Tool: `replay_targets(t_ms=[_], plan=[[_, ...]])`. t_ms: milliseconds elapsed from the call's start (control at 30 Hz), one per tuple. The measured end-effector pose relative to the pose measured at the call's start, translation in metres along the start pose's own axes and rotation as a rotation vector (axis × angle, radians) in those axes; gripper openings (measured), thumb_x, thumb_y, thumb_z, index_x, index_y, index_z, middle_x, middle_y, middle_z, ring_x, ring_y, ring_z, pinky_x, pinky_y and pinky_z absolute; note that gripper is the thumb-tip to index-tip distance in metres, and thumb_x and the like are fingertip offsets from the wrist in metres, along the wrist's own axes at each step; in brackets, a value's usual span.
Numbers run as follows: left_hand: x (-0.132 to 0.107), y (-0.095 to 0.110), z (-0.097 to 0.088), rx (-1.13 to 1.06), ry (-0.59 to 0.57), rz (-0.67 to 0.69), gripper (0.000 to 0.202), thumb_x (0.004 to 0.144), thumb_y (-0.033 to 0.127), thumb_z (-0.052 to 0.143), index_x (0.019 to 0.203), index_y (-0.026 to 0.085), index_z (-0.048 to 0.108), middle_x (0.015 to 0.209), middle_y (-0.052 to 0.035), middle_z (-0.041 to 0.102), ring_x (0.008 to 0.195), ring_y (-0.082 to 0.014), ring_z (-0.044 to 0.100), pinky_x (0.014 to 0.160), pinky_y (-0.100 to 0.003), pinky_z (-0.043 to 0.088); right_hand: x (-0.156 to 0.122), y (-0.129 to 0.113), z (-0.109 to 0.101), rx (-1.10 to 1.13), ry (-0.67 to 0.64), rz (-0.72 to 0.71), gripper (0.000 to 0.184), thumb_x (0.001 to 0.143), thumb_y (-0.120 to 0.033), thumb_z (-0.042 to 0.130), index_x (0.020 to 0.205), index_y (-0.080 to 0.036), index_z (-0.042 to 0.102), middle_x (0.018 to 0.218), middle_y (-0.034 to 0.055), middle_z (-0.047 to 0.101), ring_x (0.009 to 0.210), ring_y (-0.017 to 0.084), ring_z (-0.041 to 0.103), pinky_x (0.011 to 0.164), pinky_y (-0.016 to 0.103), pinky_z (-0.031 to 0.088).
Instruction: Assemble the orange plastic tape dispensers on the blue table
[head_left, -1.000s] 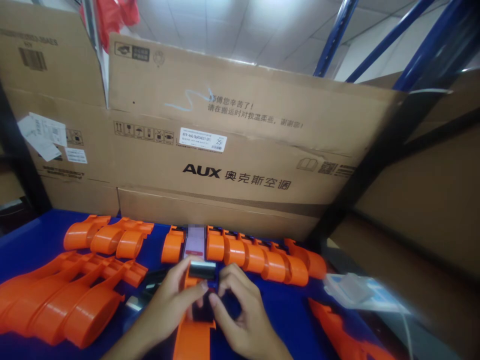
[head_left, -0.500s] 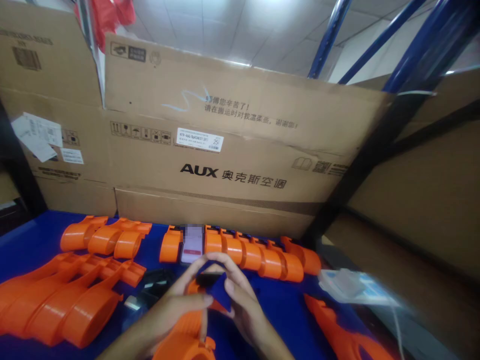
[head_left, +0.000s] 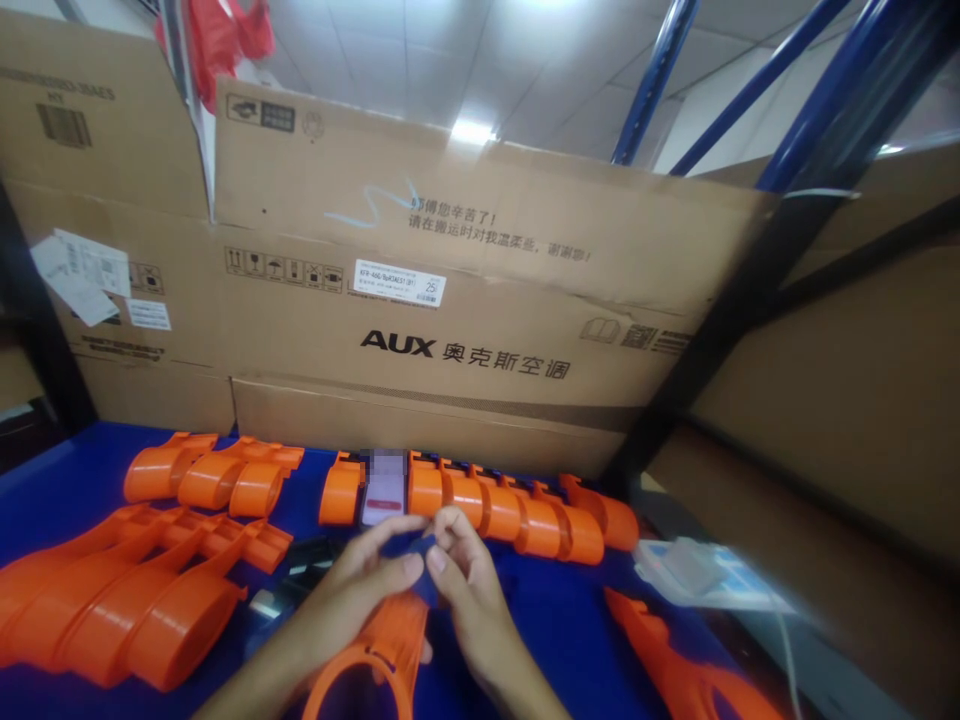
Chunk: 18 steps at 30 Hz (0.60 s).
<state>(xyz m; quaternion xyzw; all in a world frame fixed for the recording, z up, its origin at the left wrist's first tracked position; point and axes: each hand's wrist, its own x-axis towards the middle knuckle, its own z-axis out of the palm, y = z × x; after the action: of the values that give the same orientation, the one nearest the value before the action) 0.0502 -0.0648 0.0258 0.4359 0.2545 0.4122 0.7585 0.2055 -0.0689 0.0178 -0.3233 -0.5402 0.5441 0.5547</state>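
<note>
Both hands meet at front centre around one orange plastic tape dispenser point(head_left: 396, 630), its ring end toward me. My left hand point(head_left: 367, 575) is closed around its narrow end, thumb on top. My right hand point(head_left: 459, 570) pinches a small dark blue piece point(head_left: 421, 572) at that end with thumb and fingers. Whether the blue piece is fastened to the dispenser is hidden by the fingers. Just behind the hands a phone point(head_left: 385, 490) leans upright with its screen lit.
Several orange dispensers point(head_left: 499, 510) stand in a row at the back of the blue surface point(head_left: 555, 620). More dispensers point(head_left: 112, 600) lie at left, and another point(head_left: 682, 660) at right. Shiny dark items point(head_left: 300, 570) lie left of my wrist. A cardboard wall point(head_left: 465, 220) closes off the back.
The blue piece, earlier raised and arched between both hands, now sits low against the dispenser's end. My right fingers have closed in, and the dispenser's ring has turned more into view.
</note>
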Motion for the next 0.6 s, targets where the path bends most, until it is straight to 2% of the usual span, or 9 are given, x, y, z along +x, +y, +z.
replay_targets(t_ms=[133,333,400,467,533,600], plan=[[0.000,0.000,0.000,0.028,0.016,0.011,0.048,0.090,0.034,0.068,0.132,0.021,0.049,0.079,-0.0057,0.075,0.055,-0.0213,0.074,0.056,-0.031,0.060,0.002,0.000,-0.002,-0.017,0.023,-0.018,0.038,0.085,-0.052,0.071,0.091,-0.024,0.047,0.076,-0.0054,0.043,0.067,0.011,0.039,0.062,0.021,0.037],[0.004,-0.004,-0.005,0.017,0.020,0.026,0.045,0.087,0.039,0.070,0.123,0.018,0.055,0.067,-0.0046,0.073,0.050,-0.0236,0.072,0.051,-0.033,0.059,0.005,0.002,-0.002,-0.094,0.007,0.021,0.040,0.089,-0.058,0.064,0.108,-0.025,0.051,0.079,-0.0035,0.051,0.064,0.011,0.043,0.055,0.021,0.035],[0.006,-0.003,-0.007,0.006,0.088,0.036,0.043,0.085,0.038,0.072,0.119,0.016,0.058,0.070,-0.0070,0.074,0.049,-0.0231,0.071,0.049,-0.033,0.058,0.008,0.006,-0.006,-0.101,0.039,0.024,0.042,0.092,-0.063,0.054,0.110,-0.026,0.051,0.076,-0.0039,0.049,0.062,0.012,0.044,0.053,0.022,0.035],[0.007,0.000,-0.012,-0.042,0.177,0.037,0.046,0.084,0.040,0.072,0.120,0.014,0.058,0.075,-0.0099,0.076,0.048,-0.0231,0.071,0.048,-0.032,0.056,0.009,0.010,-0.011,-0.155,0.066,0.043,0.041,0.095,-0.065,0.045,0.105,-0.025,0.052,0.071,-0.0046,0.048,0.058,0.012,0.044,0.052,0.022,0.034],[0.008,0.004,-0.019,-0.127,0.235,0.041,0.056,0.082,0.044,0.073,0.127,0.014,0.056,0.079,-0.0116,0.077,0.050,-0.0243,0.071,0.047,-0.032,0.055,0.008,0.011,-0.015,-0.301,0.028,0.081,0.036,0.096,-0.060,0.048,0.099,-0.025,0.052,0.067,-0.0052,0.049,0.057,0.012,0.045,0.052,0.022,0.034],[0.008,0.010,-0.027,-0.233,0.255,0.062,0.067,0.080,0.050,0.072,0.134,0.015,0.052,0.084,-0.0125,0.078,0.056,-0.0257,0.072,0.048,-0.031,0.054,0.003,0.009,-0.015,-0.484,-0.088,0.124,0.030,0.095,-0.053,0.055,0.104,-0.024,0.053,0.064,-0.0057,0.052,0.056,0.013,0.047,0.053,0.023,0.034]])
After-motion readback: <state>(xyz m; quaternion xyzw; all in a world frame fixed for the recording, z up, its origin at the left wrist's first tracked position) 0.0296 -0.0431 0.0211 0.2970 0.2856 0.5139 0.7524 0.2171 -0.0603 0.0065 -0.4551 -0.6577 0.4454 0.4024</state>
